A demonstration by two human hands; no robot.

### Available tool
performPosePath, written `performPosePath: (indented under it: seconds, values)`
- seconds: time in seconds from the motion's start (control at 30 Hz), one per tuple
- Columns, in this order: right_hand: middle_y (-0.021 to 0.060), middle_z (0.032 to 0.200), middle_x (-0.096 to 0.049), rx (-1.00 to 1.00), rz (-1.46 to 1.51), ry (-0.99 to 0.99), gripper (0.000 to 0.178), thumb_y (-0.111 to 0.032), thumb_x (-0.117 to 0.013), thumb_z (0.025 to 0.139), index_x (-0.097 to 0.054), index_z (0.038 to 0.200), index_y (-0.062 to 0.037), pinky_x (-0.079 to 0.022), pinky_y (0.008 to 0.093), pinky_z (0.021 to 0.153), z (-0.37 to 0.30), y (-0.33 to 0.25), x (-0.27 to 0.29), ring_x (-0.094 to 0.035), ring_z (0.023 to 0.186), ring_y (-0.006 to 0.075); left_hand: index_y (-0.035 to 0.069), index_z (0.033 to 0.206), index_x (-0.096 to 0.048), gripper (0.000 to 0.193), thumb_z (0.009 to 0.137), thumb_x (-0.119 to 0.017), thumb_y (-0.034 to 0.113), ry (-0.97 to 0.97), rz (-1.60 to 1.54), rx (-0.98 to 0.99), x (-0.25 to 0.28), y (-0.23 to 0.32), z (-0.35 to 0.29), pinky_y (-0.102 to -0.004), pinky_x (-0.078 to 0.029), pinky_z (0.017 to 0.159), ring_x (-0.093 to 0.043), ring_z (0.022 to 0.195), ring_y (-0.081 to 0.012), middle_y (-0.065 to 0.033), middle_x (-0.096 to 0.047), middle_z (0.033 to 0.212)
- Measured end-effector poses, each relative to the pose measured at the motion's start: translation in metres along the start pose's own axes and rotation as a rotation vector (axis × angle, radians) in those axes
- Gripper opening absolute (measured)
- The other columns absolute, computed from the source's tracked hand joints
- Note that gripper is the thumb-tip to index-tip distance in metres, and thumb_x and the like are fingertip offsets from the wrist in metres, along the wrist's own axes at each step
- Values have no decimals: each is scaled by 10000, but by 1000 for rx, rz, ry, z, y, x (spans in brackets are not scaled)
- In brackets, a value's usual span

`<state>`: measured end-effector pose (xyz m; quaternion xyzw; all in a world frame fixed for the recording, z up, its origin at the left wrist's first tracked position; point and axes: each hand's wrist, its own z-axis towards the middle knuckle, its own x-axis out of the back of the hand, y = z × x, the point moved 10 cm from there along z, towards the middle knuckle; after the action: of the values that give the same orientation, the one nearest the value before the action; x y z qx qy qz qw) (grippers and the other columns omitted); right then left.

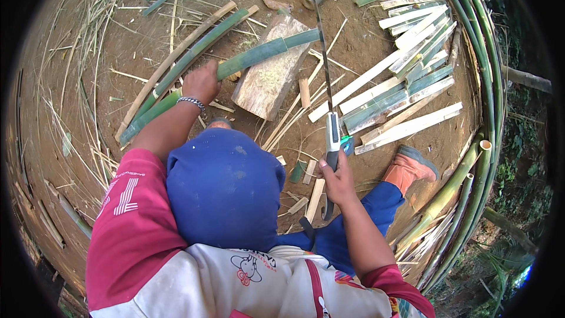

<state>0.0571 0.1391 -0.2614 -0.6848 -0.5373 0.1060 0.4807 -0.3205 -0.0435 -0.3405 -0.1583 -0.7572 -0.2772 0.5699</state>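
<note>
My left hand (201, 84), with a chain bracelet at its wrist, is closed around a long green bamboo piece (253, 59). The bamboo lies across a wooden block (259, 91) dusted with pale sawdust, and its far end reaches past the block's right edge. In my right hand (338, 181) is a handsaw (333, 129), held by its grey and white handle. Its dark, narrow blade points away from me and lines up with the bamboo's right end. Whether blade and bamboo touch I cannot tell.
Two more bamboo lengths (194, 53) lie left of the block. Cut bamboo pieces (406, 59) are piled at the right, beyond my boot (406, 171). Long green poles (491, 82) curve along the right edge. Thin shavings (88, 29) litter the soil at left.
</note>
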Motion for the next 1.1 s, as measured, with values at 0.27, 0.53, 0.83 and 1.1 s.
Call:
performPosePath:
  seconds: [0.27, 0.53, 0.83, 1.1]
  values:
    - [263, 1147, -636, 63, -399, -21, 493, -327, -503, 1035, -406, 1442, -66, -480, 499, 885, 15, -19, -3, -616, 1060, 474, 84, 1026, -526, 234, 840, -637, 174, 64, -57, -40, 2, 0, -1, -520, -538, 786, -685, 893, -411, -203, -701, 946]
    - [296, 1210, -605, -11, -289, -88, 468, -373, -415, 1067, -471, 1394, -44, -463, 483, 945, -11, 52, 10, -574, 1146, 490, 86, 1003, -529, 189, 851, -614, 160, 66, -57, -30, -1, -1, -1, -517, -540, 778, -686, 888, -404, -193, -702, 945]
    - [293, 1162, -641, 15, -426, -108, 533, -463, -384, 1066, -506, 1389, -58, -473, 486, 943, 84, -44, -4, -600, 1124, 480, 87, 995, -540, 188, 850, -628, 169, 69, -43, -17, 3, 1, 0, -508, -544, 774, -688, 882, -398, -183, -703, 937]
    - [260, 1021, -666, -2, -396, -102, 462, -406, -414, 1056, -514, 1356, -70, -490, 490, 870, 26, 38, 5, -645, 983, 456, 89, 1052, -535, 273, 840, -679, 185, -19, -56, -10, -5, -4, -1, -503, -540, 806, -685, 925, -390, -193, -696, 966]
